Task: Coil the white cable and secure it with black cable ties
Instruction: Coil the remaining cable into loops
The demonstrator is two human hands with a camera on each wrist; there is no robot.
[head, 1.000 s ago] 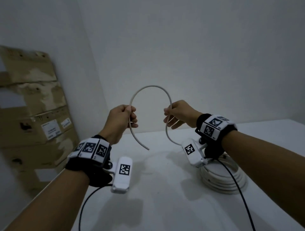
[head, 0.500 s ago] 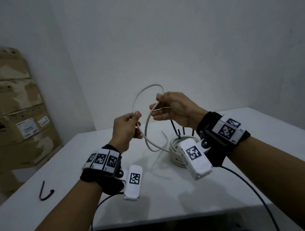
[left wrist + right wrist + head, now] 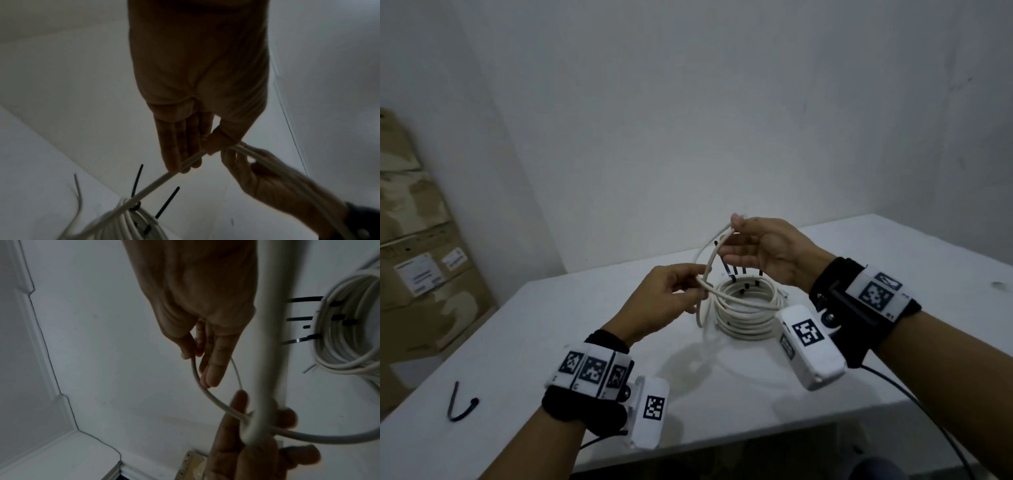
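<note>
A white cable coil (image 3: 746, 310) lies on the white table (image 3: 551, 342), bound by several black cable ties (image 3: 728, 270) whose tails stick up at its far side. A free length of the cable (image 3: 711, 260) rises from the coil in a small loop. My left hand (image 3: 697, 287) pinches the loop where the strands cross, just left of the coil. My right hand (image 3: 738, 228) pinches the top of the loop above the coil. The left wrist view shows thumb and fingers (image 3: 180, 155) on the cable (image 3: 156, 183). In the right wrist view the fingertips (image 3: 207, 369) hold the cable (image 3: 205, 391).
A loose black cable tie (image 3: 460, 406) lies on the table near its left front corner. Stacked cardboard boxes (image 3: 421, 260) stand against the left wall. The table's front edge (image 3: 722, 442) runs below my wrists. A bare wall is behind.
Both hands have come down and closer together over the coil. The free loop has been drawn smaller. My right hand now holds its top and my left holds the crossing.
</note>
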